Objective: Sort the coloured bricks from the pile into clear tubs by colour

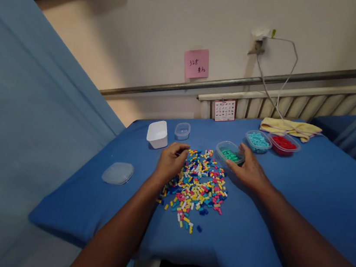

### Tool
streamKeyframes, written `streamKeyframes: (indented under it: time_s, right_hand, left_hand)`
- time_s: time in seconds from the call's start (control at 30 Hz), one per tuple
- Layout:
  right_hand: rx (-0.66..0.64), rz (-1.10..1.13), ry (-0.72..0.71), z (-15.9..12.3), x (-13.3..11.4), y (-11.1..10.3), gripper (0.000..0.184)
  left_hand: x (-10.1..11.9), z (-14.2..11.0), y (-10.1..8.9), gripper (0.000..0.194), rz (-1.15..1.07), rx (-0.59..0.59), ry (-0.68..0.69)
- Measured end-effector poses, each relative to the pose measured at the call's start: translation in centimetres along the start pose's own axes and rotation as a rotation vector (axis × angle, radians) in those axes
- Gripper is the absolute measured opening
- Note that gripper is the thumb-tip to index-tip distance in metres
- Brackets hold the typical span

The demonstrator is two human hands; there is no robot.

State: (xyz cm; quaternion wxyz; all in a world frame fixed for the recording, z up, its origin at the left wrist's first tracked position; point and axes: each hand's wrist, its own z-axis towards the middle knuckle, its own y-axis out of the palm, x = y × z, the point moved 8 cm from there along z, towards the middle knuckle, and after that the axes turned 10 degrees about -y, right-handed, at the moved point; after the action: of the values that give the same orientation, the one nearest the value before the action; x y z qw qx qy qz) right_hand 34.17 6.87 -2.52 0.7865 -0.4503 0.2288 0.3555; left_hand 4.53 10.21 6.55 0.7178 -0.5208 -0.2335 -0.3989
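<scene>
My right hand [252, 170] grips the green-filled tub [223, 148], thumb spread from fingers; mouth up, long axis roughly left-right; my left hand [171, 161] curls; its pinch I can't tell.

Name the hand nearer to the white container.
Left. The left hand is in front and right of the white container; the right hand is farther right, at the tub of green pieces.
</scene>
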Motion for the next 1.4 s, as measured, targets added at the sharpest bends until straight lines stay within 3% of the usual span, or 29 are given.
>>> streamKeyframes:
  time_s: [0.13,0.27,0.37,0.43,0.53,0.63,0.7,0.8,0.87,0.93,1.03,1.13,1.3,1.4]
  right_hand:
    - [0.052,-0.004,-0.053,0.0,-0.3,0.0,0.088]
    - [0.113,0.014,-0.140,0.2,-1.0,-0.3,0.088]
    - [0.123,0.006,-0.172,0.4,-1.3,-0.3,0.089]
    - [0.129,-0.015,-0.185,0.5,-1.3,-0.3,0.088]
    - [0.154,-0.041,-0.164,0.6,-1.0,-0.4,0.089]
    - [0.189,-0.081,-0.095,0.6,-0.2,-0.7,0.089]
    - [0.220,-0.109,-0.063,0.6,0.2,-0.8,0.089]
    - [0.261,-0.124,-0.056,0.6,0.4,-0.9,0.086]
    - [0.272,-0.124,-0.051,0.6,0.5,-0.8,0.084]
    - [0.257,-0.134,-0.041,0.6,0.5,-0.8,0.085]
    - [0.225,-0.152,-0.015,0.5,0.6,-0.9,0.087]
    - [0.220,-0.142,0.007,0.4,0.5,-1.2,0.087]
    - [0.211,-0.128,0.006,0.4,0.4,-1.2,0.084]
    - [0.212,-0.125,0.000,0.5,0.3,-1.2,0.084]
  left_hand:
    - [3.2,1.3,5.1,0.024,-0.011,-0.146,-0.006]
    - [6.1,2.2,9.6,0.025,0.082,-0.282,0.103]
    - [7.4,2.7,12.3,0.027,0.261,-0.324,0.217]
    - [7.7,3.3,13.1,0.031,0.345,-0.315,0.240]
    - [7.8,4.0,11.5,0.040,0.328,-0.232,0.206]
    - [7.7,2.0,8.1,0.047,0.302,-0.250,0.214]
    - [7.1,-1.8,6.4,0.058,0.383,-0.412,0.237]
    - [5.1,-9.5,4.6,0.083,0.562,-0.647,0.214]
    - [4.2,-14.0,4.4,0.092,0.621,-0.760,0.209]
    - [3.6,-16.2,4.8,0.093,0.653,-0.799,0.206]
    - [2.6,-15.1,5.1,0.085,0.678,-0.727,0.180]
    - [0.6,-11.4,4.5,0.077,0.670,-0.670,0.113]
    - [-3.6,-4.7,3.2,0.082,0.703,-0.523,-0.060]
    - [-3.6,-2.6,4.9,0.083,0.664,-0.483,-0.072]
